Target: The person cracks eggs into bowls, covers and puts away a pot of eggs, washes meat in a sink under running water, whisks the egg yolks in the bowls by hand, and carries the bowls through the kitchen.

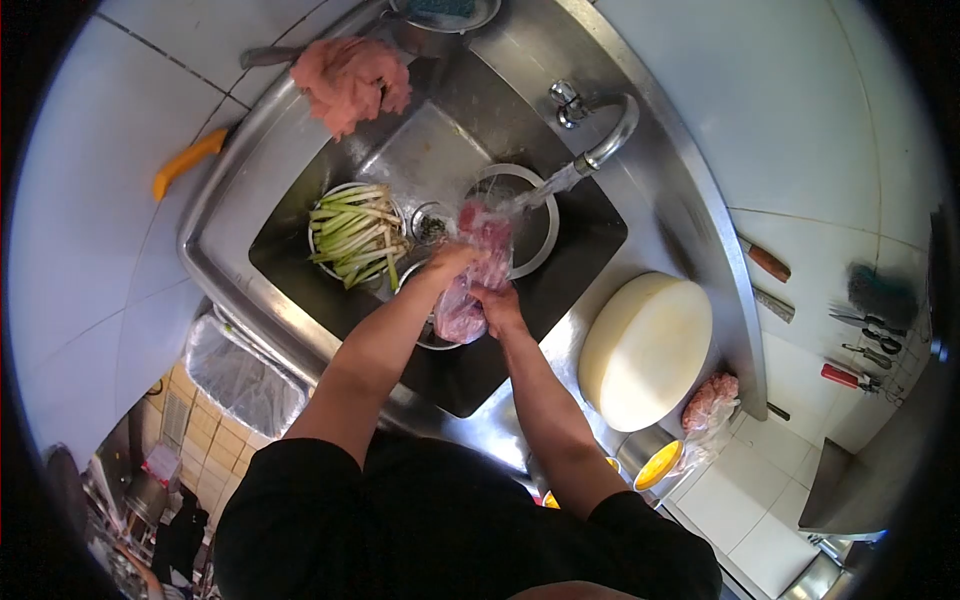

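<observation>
A clear plastic bag of raw red meat [463,316] is in both my hands, over the sink [420,140]. My left hand [455,260] is closed on its upper left side, and my right hand [497,307] grips its lower right side. Water from the curved faucet [612,140] runs onto the bag's far end. Behind the bag lies a round metal bowl [546,235], partly covered. To the left, a bowl holds cut green onions [357,235]. Another round container's rim shows under the bag, mostly hidden.
A pink cloth [352,82] hangs over the sink's far left edge. A thick round white block [648,350] stands on the right counter, near a bag of meat [712,402] and a pot of yellow contents [658,464]. Knives and scissors [870,325] lie along the right side.
</observation>
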